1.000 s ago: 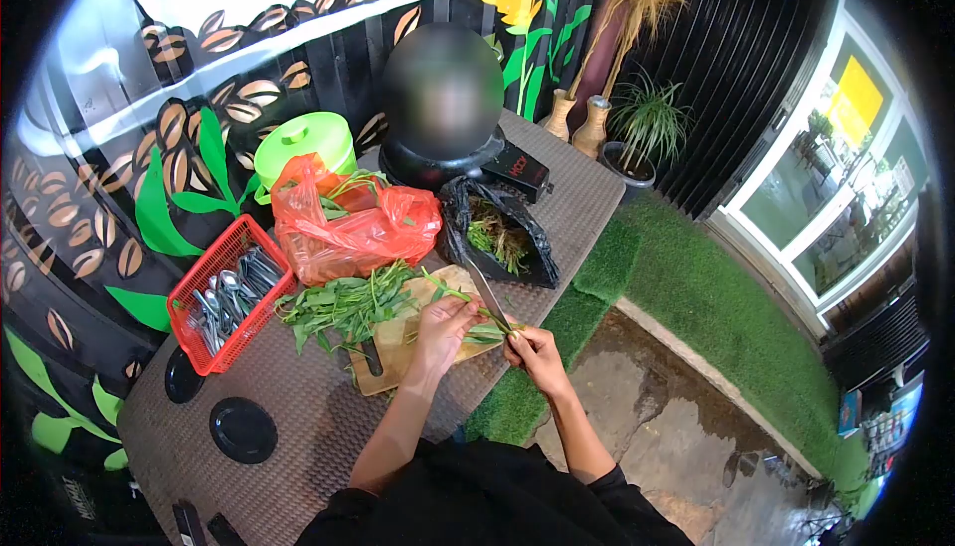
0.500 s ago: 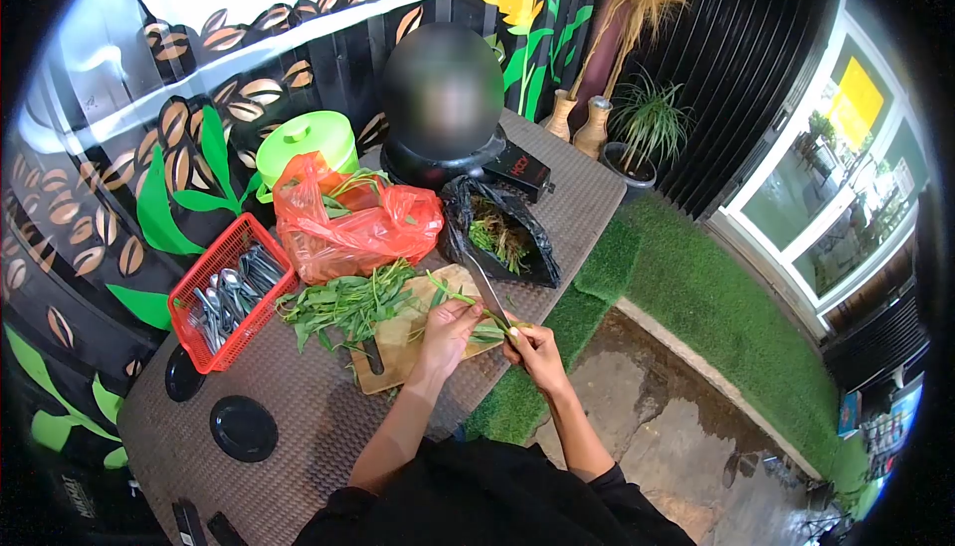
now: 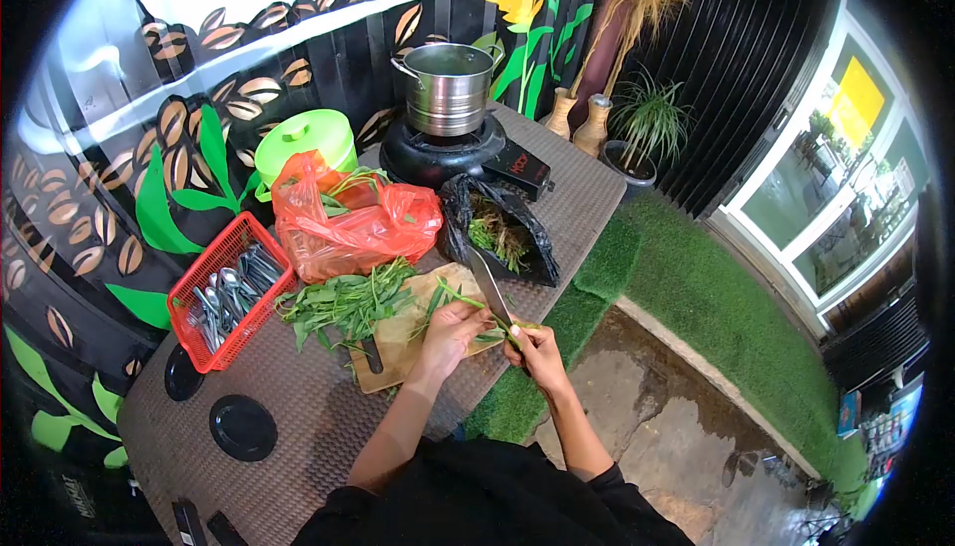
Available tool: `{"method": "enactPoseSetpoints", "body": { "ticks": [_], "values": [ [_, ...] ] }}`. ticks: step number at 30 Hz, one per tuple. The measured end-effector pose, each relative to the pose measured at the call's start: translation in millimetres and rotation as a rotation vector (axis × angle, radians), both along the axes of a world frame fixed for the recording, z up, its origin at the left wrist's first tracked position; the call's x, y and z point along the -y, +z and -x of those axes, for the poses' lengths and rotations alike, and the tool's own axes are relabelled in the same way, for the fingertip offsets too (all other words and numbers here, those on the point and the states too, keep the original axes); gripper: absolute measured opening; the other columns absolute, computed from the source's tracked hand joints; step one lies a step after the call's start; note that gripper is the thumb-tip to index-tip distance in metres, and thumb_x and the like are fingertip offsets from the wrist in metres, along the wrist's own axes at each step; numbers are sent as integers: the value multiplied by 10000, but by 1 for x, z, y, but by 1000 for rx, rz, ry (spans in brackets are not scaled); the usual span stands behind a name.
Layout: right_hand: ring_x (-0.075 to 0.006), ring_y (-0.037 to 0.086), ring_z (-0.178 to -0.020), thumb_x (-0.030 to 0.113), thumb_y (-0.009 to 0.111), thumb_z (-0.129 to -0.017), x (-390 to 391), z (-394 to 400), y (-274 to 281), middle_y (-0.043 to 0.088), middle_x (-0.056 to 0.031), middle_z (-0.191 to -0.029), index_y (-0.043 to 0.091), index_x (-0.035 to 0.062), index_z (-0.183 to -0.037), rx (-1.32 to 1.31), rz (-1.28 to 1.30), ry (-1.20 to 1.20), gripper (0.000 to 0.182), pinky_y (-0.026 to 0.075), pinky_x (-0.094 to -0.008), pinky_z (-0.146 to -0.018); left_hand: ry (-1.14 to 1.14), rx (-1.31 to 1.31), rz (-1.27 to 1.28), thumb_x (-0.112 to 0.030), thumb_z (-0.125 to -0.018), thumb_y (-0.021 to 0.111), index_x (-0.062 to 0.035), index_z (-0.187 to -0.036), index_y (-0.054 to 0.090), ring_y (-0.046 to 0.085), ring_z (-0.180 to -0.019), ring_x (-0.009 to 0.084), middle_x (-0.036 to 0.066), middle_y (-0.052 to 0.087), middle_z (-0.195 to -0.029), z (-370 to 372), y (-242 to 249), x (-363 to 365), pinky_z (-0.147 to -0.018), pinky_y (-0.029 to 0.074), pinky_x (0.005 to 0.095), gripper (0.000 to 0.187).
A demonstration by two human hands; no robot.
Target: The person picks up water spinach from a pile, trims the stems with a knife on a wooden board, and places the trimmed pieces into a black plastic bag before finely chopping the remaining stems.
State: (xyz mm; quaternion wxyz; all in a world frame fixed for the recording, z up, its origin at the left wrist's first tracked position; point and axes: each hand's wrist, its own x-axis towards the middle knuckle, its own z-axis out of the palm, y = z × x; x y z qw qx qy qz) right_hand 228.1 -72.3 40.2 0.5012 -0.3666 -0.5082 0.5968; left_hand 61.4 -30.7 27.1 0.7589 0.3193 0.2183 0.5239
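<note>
My right hand (image 3: 539,357) is closed on a knife (image 3: 487,279), its blade pointing up and away over the board. My left hand (image 3: 451,335) pinches a green leafy stalk (image 3: 455,293), which runs beneath the blade toward my right fingers. Both hands hover above the near right side of a wooden cutting board (image 3: 378,376). A heap of leafy greens (image 3: 343,305) lies partly on the board's left side. Beyond the knife, an open black plastic bag (image 3: 538,266) contains trimmed greens and brownish roots.
Behind the board stand a red plastic bag (image 3: 348,233) with greens, a red basket (image 3: 283,285) of cutlery, and a lidded green pot (image 3: 310,138). A metal pot (image 3: 448,103) rests on a black stove (image 3: 418,160). Black saucers (image 3: 244,428) sit at left; the table edge is at right.
The knife blade has tilted slightly more upright and my left fingers have shifted slightly on the stalk. The metal pot, blurred before, is now clear.
</note>
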Motion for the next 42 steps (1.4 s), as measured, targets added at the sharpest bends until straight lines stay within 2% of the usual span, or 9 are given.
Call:
{"method": "enactPoseSetpoints", "body": {
  "ticks": [8, 12, 28, 30, 34, 36, 39, 40, 42],
  "values": [
    [-70, 349, -513, 201, 455, -972, 4, 1, 5, 413, 10, -582, 492, -34, -1262, 8, -2, 11, 375, 291, -220, -470, 190, 80, -4, 20, -840, 610, 13, -943, 620, 636, -832, 168, 98, 655, -907, -5, 11, 1, -782, 528, 303, 104],
    [-46, 341, -540, 227, 476, -966, 6, 0, 10, 381, 54, -606, 459, 38, -1328, 52, -20, 21, 409, 289, -206, -485, 200, 75, 4, 26, -830, 620, 11, -935, 619, 638, -835, 173, 105, 658, -916, -7, 6, 1, -789, 529, 307, 106],
    [-25, 347, -558, 179, 515, -950, 3, 5, 5, 398, 78, -651, 498, 72, -1308, 94, -60, -72, 374, 284, -187, -490, 115, 110, 82, -24, -843, 628, 11, -981, 612, 619, -885, 158, 91, 651, -960, -11, -9, 0, -832, 499, 273, 143],
    [-44, 380, -516, 235, 494, -960, 3, 6, 5, 465, 32, -602, 638, -11, -1019, 141, -90, -122, 291, 309, -217, -464, 79, 102, 83, -31, -848, 624, 14, -988, 612, 617, -891, 157, 93, 651, -967, -10, -10, 0, -837, 495, 269, 147],
    [-34, 336, -512, 178, 518, -948, -2, 1, -6, 415, 52, -586, 636, 3, -1077, 83, -113, -105, 248, 293, -208, -467, 36, 17, 87, -44, -855, 621, 33, -983, 611, 626, -871, 168, 104, 647, -976, -3, -3, -2, -829, 502, 275, 149],
    [-41, 331, -491, 202, 503, -957, -3, -4, -8, 418, 36, -556, 620, -11, -865, 106, -45, -101, 260, 278, -216, -453, 29, -32, 69, -46, -857, 620, 37, -978, 611, 629, -862, 173, 107, 647, -974, -1, 3, -1, -827, 506, 279, 148],
    [-43, 338, -496, 230, 485, -966, -5, -8, -1, 421, 35, -558, 560, 3, -773, -9, -46, -16, 307, 264, -217, -451, 62, 10, 44, -50, -856, 624, 42, -954, 615, 634, -840, 180, 108, 649, -948, 2, 7, 0, -820, 510, 285, 135],
    [-43, 333, -503, 242, 475, -970, -5, -9, -2, 413, 42, -566, 629, -10, -898, 2, -46, 3, 304, 254, -218, -453, 73, -2, 32, -49, -856, 623, 42, -944, 617, 634, -835, 178, 106, 650, -938, 1, 3, -2, -812, 512, 287, 126],
    [-53, 349, -497, 269, 462, -972, -4, -6, 6, 419, 26, -561, 604, -7, -835, 58, -34, 1, 339, 269, -223, -453, 82, -12, 19, -47, -856, 623, 41, -933, 619, 634, -830, 177, 104, 650, -927, 0, 1, -3, -804, 514, 289, 117]
  ]
}}
